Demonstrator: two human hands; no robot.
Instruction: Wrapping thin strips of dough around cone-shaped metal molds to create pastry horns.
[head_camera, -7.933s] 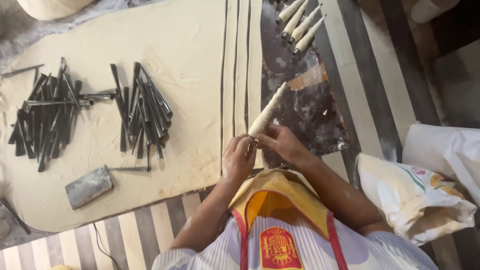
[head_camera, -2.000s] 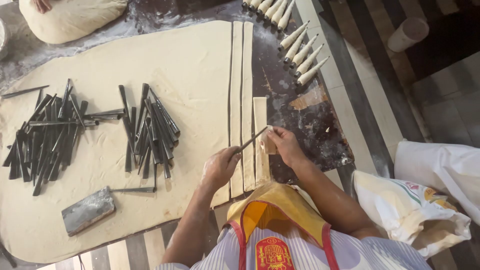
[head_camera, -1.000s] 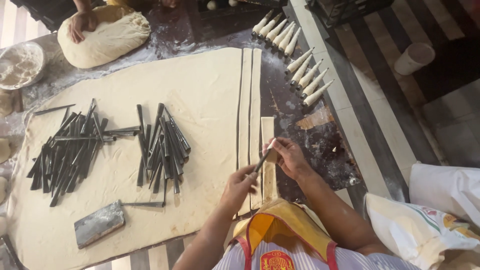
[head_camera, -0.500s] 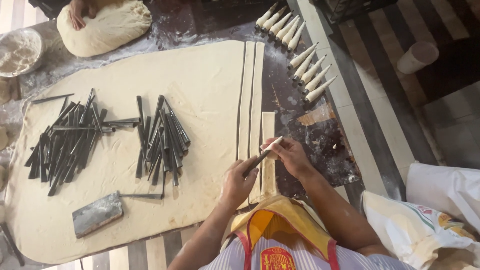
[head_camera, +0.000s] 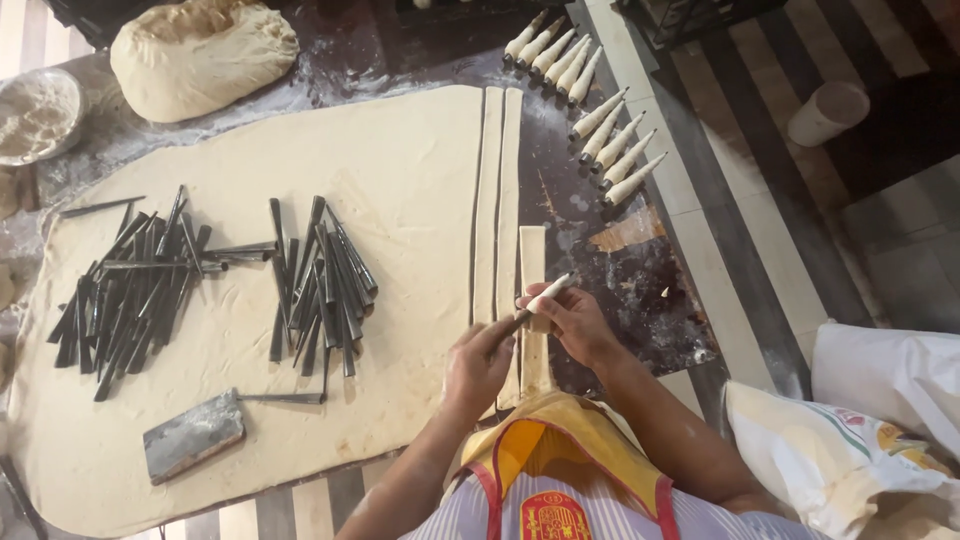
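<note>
My left hand (head_camera: 478, 362) pinches the thin dark end of a metal cone mould (head_camera: 540, 300). Around the mould's wider end sits a wrap of pale dough, and my right hand (head_camera: 566, 318) grips it there. Under both hands lies a short cut dough strip (head_camera: 532, 255) on the dark worktop. Two long cut strips (head_camera: 497, 190) run beside it along the edge of a big rolled dough sheet (head_camera: 390, 180).
Two heaps of dark metal cone moulds (head_camera: 318, 282) (head_camera: 125, 290) and a flat scraper (head_camera: 192, 435) rest on the sheet. Several dough-wrapped cones (head_camera: 590, 100) lie at the top right. A dough mound (head_camera: 200, 55), a flour bowl (head_camera: 35, 115) and white sacks (head_camera: 850, 450) surround the area.
The wrapped cone I held earlier is gone from my hands. I now hold a bare mould and dough has started to cover its wide end. The view has shifted up the table.
</note>
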